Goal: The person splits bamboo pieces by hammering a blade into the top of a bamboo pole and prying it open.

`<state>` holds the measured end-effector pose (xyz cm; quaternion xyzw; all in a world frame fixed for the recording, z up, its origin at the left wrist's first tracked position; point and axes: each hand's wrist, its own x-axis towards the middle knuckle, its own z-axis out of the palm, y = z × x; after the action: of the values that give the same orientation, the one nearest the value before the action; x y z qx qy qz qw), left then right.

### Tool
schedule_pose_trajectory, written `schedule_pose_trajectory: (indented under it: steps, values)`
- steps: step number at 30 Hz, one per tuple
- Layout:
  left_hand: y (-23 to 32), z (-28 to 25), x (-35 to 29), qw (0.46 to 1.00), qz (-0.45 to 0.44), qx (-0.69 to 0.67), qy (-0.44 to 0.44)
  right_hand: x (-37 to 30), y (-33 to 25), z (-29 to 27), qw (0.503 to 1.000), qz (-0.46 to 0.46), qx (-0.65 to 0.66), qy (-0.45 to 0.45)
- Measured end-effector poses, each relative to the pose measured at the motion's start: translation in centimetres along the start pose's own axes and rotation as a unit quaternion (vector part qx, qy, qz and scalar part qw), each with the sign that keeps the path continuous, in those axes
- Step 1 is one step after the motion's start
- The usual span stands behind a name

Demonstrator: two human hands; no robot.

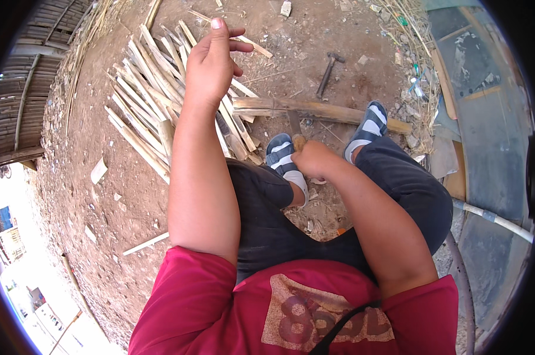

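Observation:
My left hand (213, 62) is raised above a pile of split bamboo strips (152, 97), its thumb up and its fingers apart. A thin strip (257, 47) passes behind its fingers, seemingly on the ground. Low between my feet, my right hand (316, 161) is closed around the brown handle of a knife (294, 123). Its dark blade points away from me and reaches a thick wooden piece (326, 110) lying crosswise. Part of the handle is hidden by my fingers.
A hammer (326, 74) lies on the dirt beyond the crosswise wood. My sandalled feet (282, 155) are close to the knife. Grey sheets (486, 142) and a pale pipe (498, 222) line the right side. A woven bamboo wall (22, 100) stands at the left.

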<state>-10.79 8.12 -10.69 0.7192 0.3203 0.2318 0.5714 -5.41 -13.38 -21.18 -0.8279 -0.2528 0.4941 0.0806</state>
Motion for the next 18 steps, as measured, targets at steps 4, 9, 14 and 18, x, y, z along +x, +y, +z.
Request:
schedule_pose_trajectory:
  steps: [4, 9, 14, 18]
  values:
    - [-0.2, 0.3, 0.0, 1.000, 0.017, 0.001, -0.024, -0.8, 5.5, -2.9, 0.991, -0.022, 0.114, -0.066]
    - [0.0, 0.3, 0.1, 1.000, -0.003, -0.011, 0.010, -1.6, 3.1, -2.3, 0.999, -0.005, 0.024, -0.042]
    - [-0.2, 0.3, 0.0, 1.000, -0.001, -0.001, -0.002, -2.8, 4.0, -1.9, 0.996, 0.003, 0.074, -0.048]
    - [0.0, 0.4, 0.1, 1.000, 0.003, -0.012, 0.006, -4.5, 5.6, 0.0, 0.996, -0.074, -0.028, 0.035]
